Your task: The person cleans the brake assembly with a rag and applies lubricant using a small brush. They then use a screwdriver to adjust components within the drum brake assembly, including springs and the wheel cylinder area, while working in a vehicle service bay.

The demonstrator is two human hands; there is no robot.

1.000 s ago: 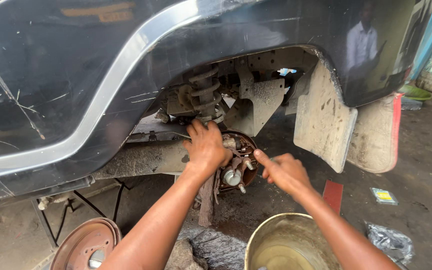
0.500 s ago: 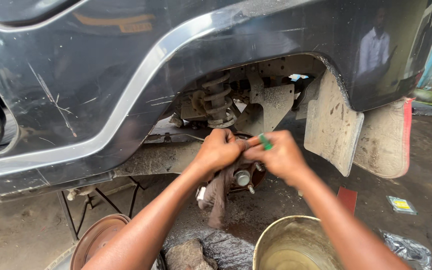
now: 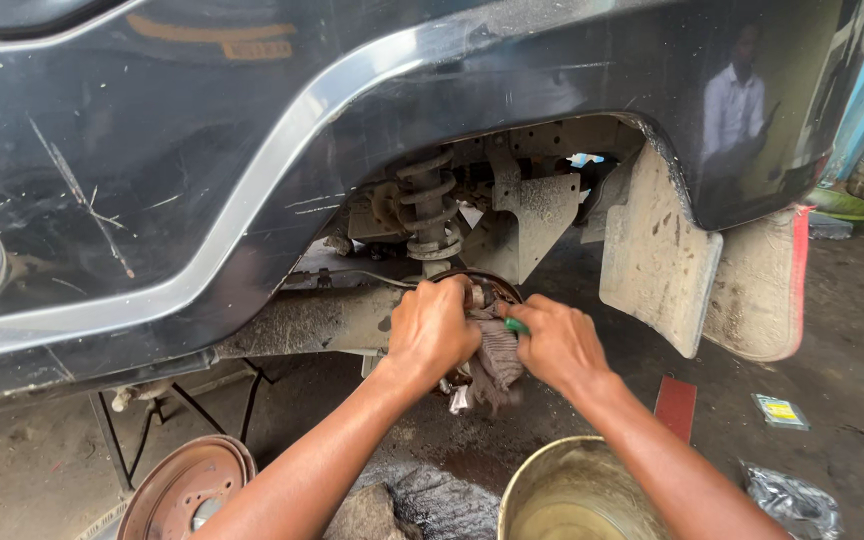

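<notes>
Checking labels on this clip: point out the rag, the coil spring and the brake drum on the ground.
rag point(image 3: 497, 365), head view, on the folds hanging between the hands
coil spring point(image 3: 429, 205), head view, on its middle coils
brake drum point(image 3: 187, 485), head view, on its rusty face

The person's two forearms come in from the near edge of the view, the left arm from the near left and the right arm from the near right. Both arms are bare as far as they show: no sleeves, no gloves. The left hand point(image 3: 435, 332) and the right hand point(image 3: 558, 345) are bare too, with no rings seen on the fingers and no watch or band at either wrist. The arms look lean, with the wrist bones showing. No other part of the body shows.
</notes>
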